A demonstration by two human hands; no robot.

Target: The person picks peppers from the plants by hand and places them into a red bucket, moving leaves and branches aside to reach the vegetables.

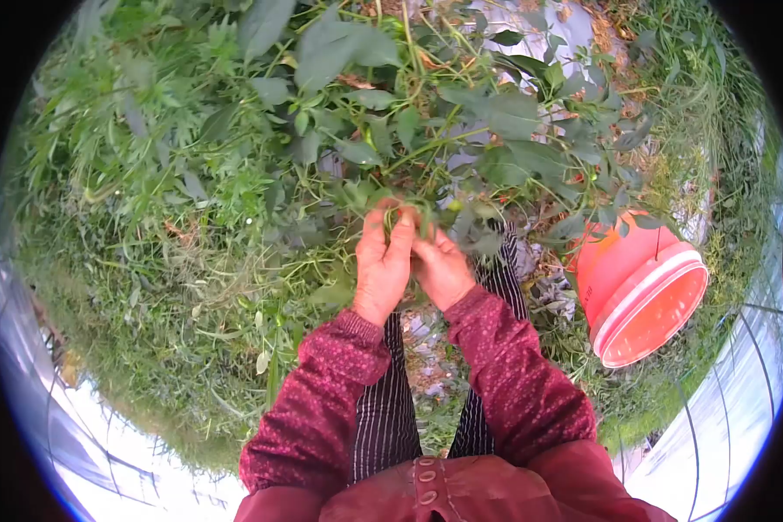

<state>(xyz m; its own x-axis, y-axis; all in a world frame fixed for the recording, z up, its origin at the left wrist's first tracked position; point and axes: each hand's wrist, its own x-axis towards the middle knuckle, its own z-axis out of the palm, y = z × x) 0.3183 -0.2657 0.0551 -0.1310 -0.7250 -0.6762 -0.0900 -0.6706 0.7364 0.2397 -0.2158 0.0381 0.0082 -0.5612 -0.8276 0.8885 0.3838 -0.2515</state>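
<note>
My left hand and my right hand meet among the leaves of a bushy green plant in front of my legs. The fingers of both hands are closed around thin green stems, with the thumbs near each other. Slight blur covers the fingertips, and leaves partly hide what lies between them. Broad dark leaves hang just above and to the right of the hands.
A red plastic bucket with a pale rim lies tilted at the right, its mouth facing me. Dense weeds cover the left side. Pale ground sheeting shows between the plants. Metal hoops and clear film stand at the edges.
</note>
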